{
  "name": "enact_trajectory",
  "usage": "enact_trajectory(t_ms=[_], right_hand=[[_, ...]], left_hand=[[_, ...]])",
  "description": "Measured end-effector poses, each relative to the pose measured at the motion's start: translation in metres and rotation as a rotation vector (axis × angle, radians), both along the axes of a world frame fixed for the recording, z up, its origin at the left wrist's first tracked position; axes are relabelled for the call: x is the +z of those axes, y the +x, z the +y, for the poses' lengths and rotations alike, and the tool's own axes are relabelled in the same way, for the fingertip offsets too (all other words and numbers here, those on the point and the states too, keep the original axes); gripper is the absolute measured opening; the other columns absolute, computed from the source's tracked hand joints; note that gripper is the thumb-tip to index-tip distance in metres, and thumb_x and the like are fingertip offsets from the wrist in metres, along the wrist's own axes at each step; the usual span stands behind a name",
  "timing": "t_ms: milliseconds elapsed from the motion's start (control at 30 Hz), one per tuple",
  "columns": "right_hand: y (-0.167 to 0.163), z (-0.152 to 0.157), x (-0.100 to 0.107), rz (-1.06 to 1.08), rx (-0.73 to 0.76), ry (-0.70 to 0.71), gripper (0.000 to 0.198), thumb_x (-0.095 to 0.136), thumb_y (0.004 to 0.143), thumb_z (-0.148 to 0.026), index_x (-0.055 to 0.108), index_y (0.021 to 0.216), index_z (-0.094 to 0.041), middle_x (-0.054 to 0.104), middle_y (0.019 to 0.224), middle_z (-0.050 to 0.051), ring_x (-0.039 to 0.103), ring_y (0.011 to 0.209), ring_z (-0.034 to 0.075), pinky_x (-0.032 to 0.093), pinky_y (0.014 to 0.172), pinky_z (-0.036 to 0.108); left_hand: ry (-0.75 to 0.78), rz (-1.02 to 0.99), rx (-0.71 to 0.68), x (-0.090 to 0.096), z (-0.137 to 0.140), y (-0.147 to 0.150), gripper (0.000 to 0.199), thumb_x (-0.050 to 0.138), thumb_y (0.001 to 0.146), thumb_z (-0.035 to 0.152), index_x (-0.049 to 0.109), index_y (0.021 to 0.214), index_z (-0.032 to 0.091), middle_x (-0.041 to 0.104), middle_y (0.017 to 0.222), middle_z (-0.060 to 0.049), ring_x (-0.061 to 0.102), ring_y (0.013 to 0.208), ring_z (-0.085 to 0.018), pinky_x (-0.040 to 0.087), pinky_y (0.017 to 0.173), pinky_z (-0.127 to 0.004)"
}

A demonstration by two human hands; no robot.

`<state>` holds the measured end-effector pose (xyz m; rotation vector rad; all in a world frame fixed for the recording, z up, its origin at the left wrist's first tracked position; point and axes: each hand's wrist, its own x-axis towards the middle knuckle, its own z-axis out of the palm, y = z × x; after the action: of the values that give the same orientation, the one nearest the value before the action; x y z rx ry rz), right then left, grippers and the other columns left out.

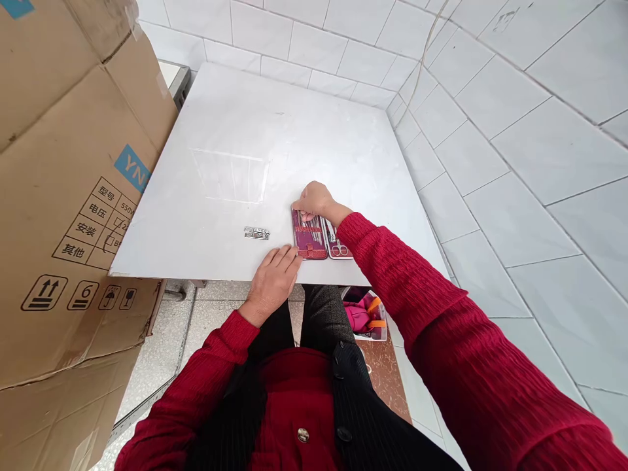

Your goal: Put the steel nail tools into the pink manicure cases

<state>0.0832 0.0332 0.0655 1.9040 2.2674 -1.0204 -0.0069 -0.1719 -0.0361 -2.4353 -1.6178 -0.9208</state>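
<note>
An open red manicure case (314, 254) lies near the front edge of the table, with slim metal tools in its left half. Small scissors (339, 249) show in the right half, which my right sleeve partly covers. Over the top of the left half, my right hand (315, 199) is closed, fingers pinched at the tools; what they grip is hidden. My left hand (276, 275) rests flat on the table edge, fingers stretched out, fingertips at the case's lower left corner. Two nail clippers (256, 233) lie side by side on the table, left of the case.
The white table (314, 131) meets tiled walls behind and on the right. A tall cardboard box (73, 196) stands along its left side. Under the front edge, a container (380, 332) holds pink and orange things. A cable (420, 65) runs down the wall corner.
</note>
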Motion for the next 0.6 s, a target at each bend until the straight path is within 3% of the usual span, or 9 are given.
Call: enact_trajectory(t_ms=[167, 267, 433, 600], right_hand=[[0.002, 0.017, -0.001, 0.138, -0.001, 0.024, 0.015, 0.071, 0.079, -0.013, 0.063, 0.066, -0.014, 0.067, 0.055, 0.006, 0.070, 0.057, 0.018, 0.060, 0.057, 0.023], [-0.006, 0.024, 0.006, 0.143, 0.084, 0.022, 0.011, 0.072, 0.078, -0.014, 0.065, 0.069, -0.012, 0.066, 0.054, 0.004, 0.070, 0.058, 0.018, 0.060, 0.058, 0.025], [-0.044, 0.008, 0.020, -0.010, 0.436, 0.082, 0.010, 0.070, 0.077, -0.011, 0.065, 0.069, -0.014, 0.064, 0.053, 0.002, 0.068, 0.059, 0.018, 0.060, 0.065, 0.026], [-0.079, -0.019, 0.015, -0.176, 0.728, 0.131, 0.008, 0.073, 0.074, -0.010, 0.067, 0.074, -0.015, 0.066, 0.058, 0.001, 0.070, 0.064, 0.018, 0.056, 0.073, 0.027]], left_hand=[[0.032, 0.049, 0.013, 0.001, 0.000, 0.000, 0.035, 0.048, 0.098, 0.011, 0.065, 0.128, 0.013, 0.066, 0.138, -0.014, 0.059, 0.132, -0.028, 0.047, 0.113, -0.048], [0.063, 0.090, 0.026, 0.002, 0.000, -0.001, 0.032, 0.048, 0.098, 0.011, 0.066, 0.126, 0.012, 0.066, 0.137, -0.014, 0.061, 0.129, -0.029, 0.048, 0.112, -0.046], [0.077, 0.111, 0.038, 0.002, -0.001, 0.000, 0.031, 0.049, 0.099, 0.012, 0.066, 0.125, 0.012, 0.067, 0.137, -0.013, 0.061, 0.129, -0.028, 0.048, 0.112, -0.045], [0.040, 0.093, 0.036, 0.002, -0.002, 0.000, 0.033, 0.049, 0.098, 0.011, 0.065, 0.127, 0.014, 0.066, 0.138, -0.013, 0.059, 0.132, -0.026, 0.047, 0.113, -0.046]])
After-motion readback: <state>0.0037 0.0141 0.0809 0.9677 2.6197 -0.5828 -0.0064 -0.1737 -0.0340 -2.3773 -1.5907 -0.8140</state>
